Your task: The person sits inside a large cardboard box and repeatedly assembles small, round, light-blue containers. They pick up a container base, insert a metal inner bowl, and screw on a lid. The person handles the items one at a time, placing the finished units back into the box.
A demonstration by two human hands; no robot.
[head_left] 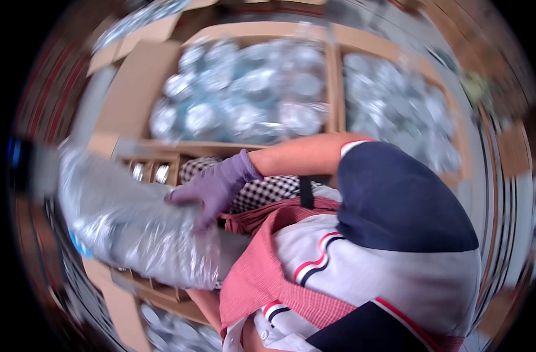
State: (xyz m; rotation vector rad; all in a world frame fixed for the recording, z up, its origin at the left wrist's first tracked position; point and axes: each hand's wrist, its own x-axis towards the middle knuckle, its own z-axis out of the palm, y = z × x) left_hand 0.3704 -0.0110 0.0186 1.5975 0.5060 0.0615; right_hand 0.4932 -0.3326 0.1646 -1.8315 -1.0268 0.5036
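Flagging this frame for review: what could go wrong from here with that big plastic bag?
The plastic bag might slip or tip: the gloved right hand rests against its edge, and the left hand is out of sight, so support there can't be confirmed.

It could also snag on the cardboard dividers showing beside it, or knock the silver-topped items between them, since the bag covers part of that carton.

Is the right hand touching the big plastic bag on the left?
Touching. The head view shows the purple-gloved right hand against the plastic bag, its thumb over the plastic.
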